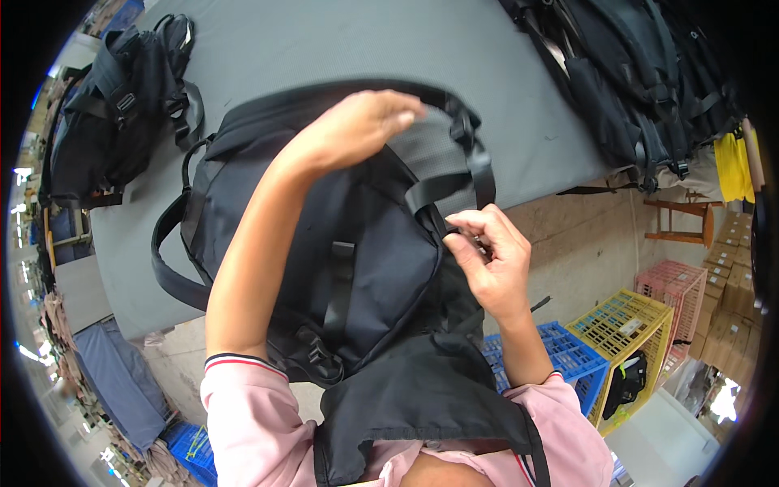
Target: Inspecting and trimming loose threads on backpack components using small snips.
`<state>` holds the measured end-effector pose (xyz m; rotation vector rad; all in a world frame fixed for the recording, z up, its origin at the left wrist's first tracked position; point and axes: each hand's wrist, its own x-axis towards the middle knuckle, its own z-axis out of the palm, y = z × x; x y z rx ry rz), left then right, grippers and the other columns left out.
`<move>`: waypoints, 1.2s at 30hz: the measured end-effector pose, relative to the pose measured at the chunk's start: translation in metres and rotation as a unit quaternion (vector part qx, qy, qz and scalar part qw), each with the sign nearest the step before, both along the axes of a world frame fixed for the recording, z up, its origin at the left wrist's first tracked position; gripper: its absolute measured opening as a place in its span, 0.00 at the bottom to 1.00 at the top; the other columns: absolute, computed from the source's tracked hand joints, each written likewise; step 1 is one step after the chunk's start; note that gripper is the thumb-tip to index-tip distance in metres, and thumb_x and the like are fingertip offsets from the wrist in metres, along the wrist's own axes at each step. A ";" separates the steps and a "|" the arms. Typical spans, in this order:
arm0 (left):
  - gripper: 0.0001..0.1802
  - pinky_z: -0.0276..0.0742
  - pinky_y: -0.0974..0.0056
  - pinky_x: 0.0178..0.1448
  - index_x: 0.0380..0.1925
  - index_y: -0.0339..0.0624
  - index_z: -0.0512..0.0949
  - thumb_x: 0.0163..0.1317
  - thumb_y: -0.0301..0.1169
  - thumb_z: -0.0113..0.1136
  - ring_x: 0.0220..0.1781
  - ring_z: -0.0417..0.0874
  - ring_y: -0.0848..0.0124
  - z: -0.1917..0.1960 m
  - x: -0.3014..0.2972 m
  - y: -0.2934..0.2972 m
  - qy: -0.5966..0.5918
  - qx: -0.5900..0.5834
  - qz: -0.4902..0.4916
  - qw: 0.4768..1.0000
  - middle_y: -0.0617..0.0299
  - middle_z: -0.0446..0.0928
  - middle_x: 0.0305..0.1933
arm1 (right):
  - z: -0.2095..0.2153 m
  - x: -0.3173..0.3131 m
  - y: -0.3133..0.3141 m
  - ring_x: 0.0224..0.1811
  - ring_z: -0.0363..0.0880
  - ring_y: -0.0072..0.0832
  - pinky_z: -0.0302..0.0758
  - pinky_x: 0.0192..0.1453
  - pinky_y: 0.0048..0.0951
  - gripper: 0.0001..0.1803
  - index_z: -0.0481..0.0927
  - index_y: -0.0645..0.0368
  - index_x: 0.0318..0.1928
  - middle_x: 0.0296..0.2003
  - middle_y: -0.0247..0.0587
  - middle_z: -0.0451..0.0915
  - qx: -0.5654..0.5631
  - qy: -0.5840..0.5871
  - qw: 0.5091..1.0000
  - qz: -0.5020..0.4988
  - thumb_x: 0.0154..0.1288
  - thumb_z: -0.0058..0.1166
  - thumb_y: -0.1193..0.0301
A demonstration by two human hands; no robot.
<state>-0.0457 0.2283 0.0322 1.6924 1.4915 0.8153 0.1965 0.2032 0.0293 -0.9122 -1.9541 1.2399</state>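
A black backpack [312, 219] lies at the grey table's near edge, tilted toward me. My right hand [497, 260] pinches black webbing strap [434, 195] at the pack's right side, thumb against fingers. From there the strap loops up toward a dark buckle [462, 128]. Above the pack, in front of its curved padded shoulder strap [284, 101], is my left hand [357, 130]. Its fingers are pressed together and slightly blurred; whatever they may hold is hidden. A handle loop [174, 280] sticks out on the pack's left, and another buckle [318, 351] hangs at its lower end.
More black backpacks lie on the grey table [389, 40], one at far left [114, 114] and a pile at far right [641, 81]. Right of me stand blue [560, 353], yellow [621, 325] and pink crates [673, 284], a wooden stool [682, 227] and stacked cartons [730, 284].
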 end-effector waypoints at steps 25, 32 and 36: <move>0.15 0.56 0.56 0.56 0.27 0.38 0.71 0.46 0.36 0.63 0.48 0.68 0.62 0.001 0.056 -0.071 0.098 0.039 0.104 0.989 0.59 0.72 0.42 | -0.033 -0.010 -0.004 0.23 0.61 0.07 0.57 0.25 0.13 0.10 0.78 0.63 0.46 0.29 0.24 0.72 -0.323 0.143 0.936 -0.013 0.67 0.52 0.72; 0.07 0.64 0.68 0.30 0.31 0.35 0.71 0.51 0.26 0.54 0.26 0.67 0.75 -0.013 0.074 -0.100 -0.141 -0.017 0.243 0.960 0.61 0.65 0.32 | -0.031 -0.013 -0.001 0.34 0.69 0.10 0.67 0.40 0.14 0.07 0.74 0.64 0.42 0.34 0.27 0.75 -0.361 0.146 0.921 -0.003 0.66 0.53 0.74; 0.09 0.65 0.68 0.33 0.34 0.34 0.70 0.51 0.24 0.50 0.25 0.65 0.76 -0.019 0.081 -0.105 -0.224 -0.105 0.289 0.925 0.62 0.67 0.24 | -0.029 -0.024 0.005 0.31 0.69 0.11 0.67 0.34 0.16 0.08 0.72 0.64 0.38 0.29 0.28 0.75 -0.285 0.088 0.954 0.014 0.63 0.57 0.74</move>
